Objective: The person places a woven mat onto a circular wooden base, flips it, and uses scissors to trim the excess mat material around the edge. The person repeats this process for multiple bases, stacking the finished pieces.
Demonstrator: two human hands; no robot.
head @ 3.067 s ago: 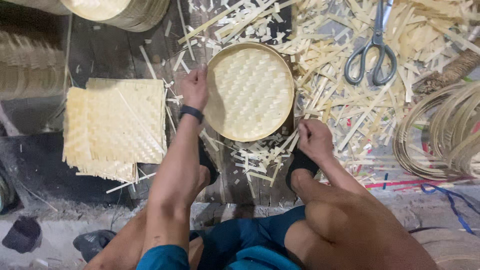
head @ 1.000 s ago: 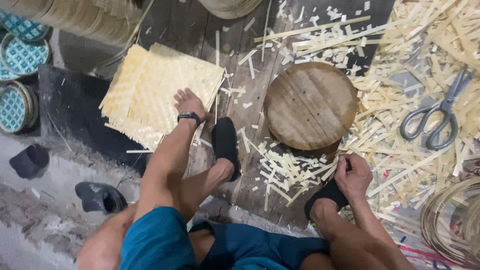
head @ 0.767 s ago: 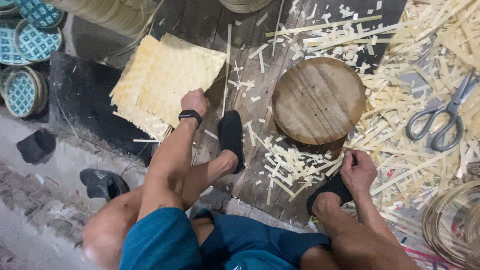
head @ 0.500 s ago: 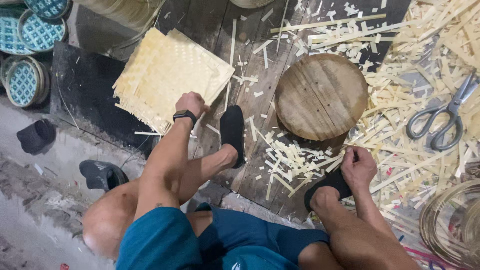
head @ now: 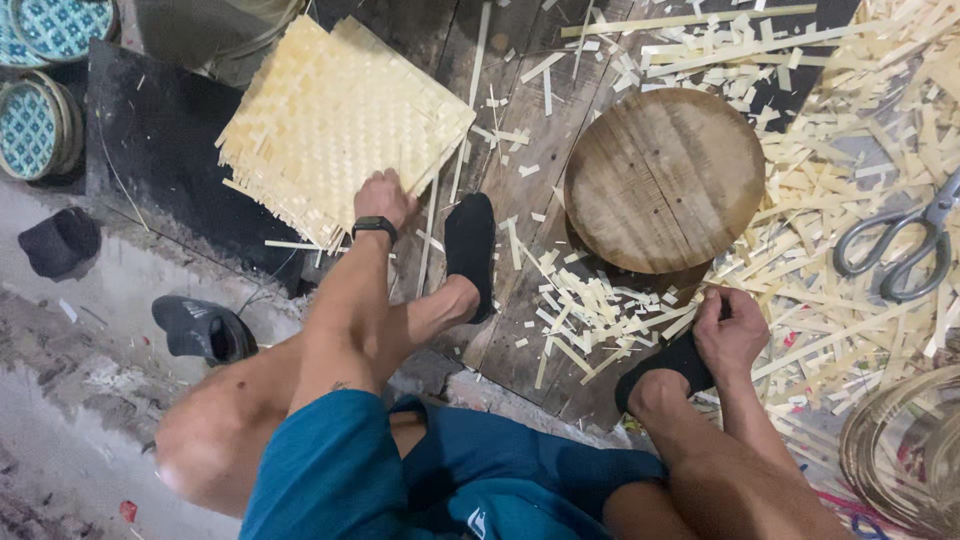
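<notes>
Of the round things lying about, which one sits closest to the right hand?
The plain brown wooden disc, just above the right hand. The teal-patterned round trays lie far left, beyond the left hand.

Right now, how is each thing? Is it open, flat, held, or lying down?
left hand: grip closed on the near edge of the woven mats.
right hand: fingers curled beside the foot, contents hidden.
woven mats: stacked, lying flat.
round wooden board: lying flat, untouched.
scissors: lying down on the strips, nobody holding them.
bamboo strips: cut and scattered loose.
</notes>
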